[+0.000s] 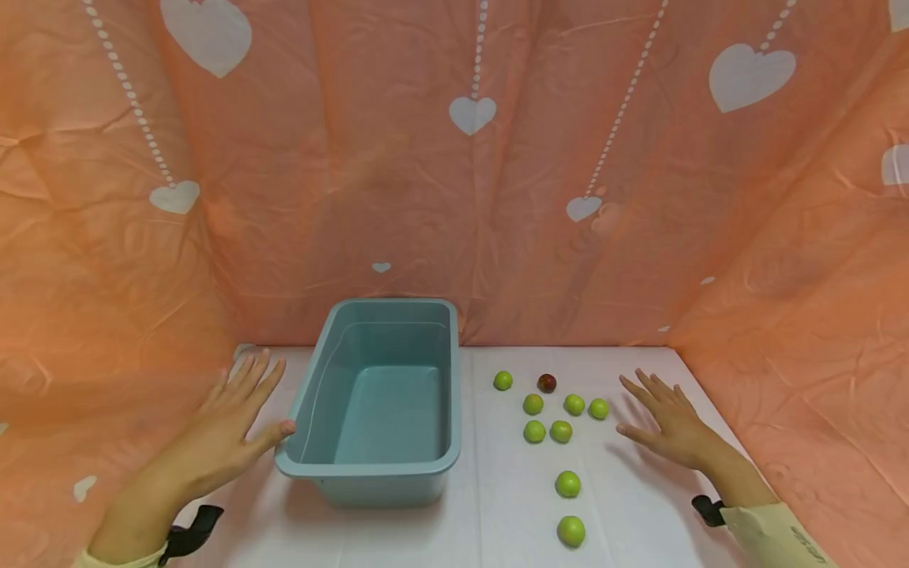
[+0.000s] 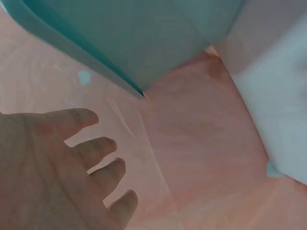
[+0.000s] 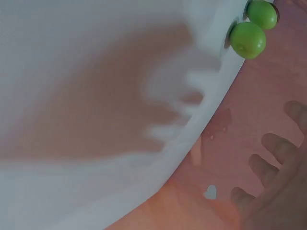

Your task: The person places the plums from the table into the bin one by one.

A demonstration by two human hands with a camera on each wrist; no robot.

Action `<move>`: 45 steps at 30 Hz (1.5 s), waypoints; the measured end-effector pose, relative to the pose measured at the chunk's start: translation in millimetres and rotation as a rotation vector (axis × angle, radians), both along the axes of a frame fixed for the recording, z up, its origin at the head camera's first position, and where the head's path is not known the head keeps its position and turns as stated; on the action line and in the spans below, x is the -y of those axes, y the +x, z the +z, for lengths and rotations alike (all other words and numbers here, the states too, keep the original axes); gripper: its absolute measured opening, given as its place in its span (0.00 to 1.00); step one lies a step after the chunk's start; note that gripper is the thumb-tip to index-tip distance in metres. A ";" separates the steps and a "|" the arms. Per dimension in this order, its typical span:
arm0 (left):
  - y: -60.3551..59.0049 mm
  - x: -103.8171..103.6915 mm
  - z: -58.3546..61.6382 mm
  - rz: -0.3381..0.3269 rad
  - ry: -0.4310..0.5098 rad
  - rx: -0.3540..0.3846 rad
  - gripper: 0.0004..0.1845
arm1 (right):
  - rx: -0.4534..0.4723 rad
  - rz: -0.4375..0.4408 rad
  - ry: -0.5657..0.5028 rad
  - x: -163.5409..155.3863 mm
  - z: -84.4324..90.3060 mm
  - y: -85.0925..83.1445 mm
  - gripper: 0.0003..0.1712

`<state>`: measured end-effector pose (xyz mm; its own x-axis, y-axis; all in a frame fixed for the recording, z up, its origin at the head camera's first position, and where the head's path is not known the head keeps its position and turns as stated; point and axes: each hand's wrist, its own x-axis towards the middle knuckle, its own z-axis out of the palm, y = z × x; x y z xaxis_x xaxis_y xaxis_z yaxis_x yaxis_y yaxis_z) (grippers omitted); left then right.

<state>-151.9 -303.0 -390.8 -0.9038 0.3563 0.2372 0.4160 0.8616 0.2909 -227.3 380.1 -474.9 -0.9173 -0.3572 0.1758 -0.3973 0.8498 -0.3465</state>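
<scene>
A blue-grey plastic basin (image 1: 387,471) stands on the white table, left of the middle, with nothing inside it. To its left my left hand (image 1: 230,426) hovers with spread fingers, its thumb tip close to the rim; whether they touch I cannot tell. Several green, round fruits like small apples (image 1: 561,431) and one dark red one (image 1: 547,383) lie loose to the right of the basin. Right of these, my right hand (image 1: 667,422) is held above the table, fingers spread and holding nothing. Two green fruits (image 3: 248,40) show in the right wrist view.
The white table (image 1: 511,505) ends at the back and right against an orange curtain (image 1: 398,197) with white hearts. Curtain also hangs at both sides. Two of the green fruits lie nearer the front, the lowest one (image 1: 571,531) closest to me.
</scene>
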 end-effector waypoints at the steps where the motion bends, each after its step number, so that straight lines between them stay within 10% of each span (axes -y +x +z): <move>1: 1.7 -2.6 0.3 -0.012 -0.002 -0.008 0.48 | 0.000 0.006 0.002 0.9 -0.6 -0.7 0.49; 45: 13.6 -44.9 -2.2 -0.027 -0.027 0.079 0.60 | 0.022 0.011 0.049 29.4 -24.7 -27.5 0.30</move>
<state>-138.3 -258.1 -393.1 -0.9093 0.3859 0.1556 0.4157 0.8584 0.3004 -254.9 350.7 -499.6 -0.9166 -0.3753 0.1381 -0.3999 0.8613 -0.3135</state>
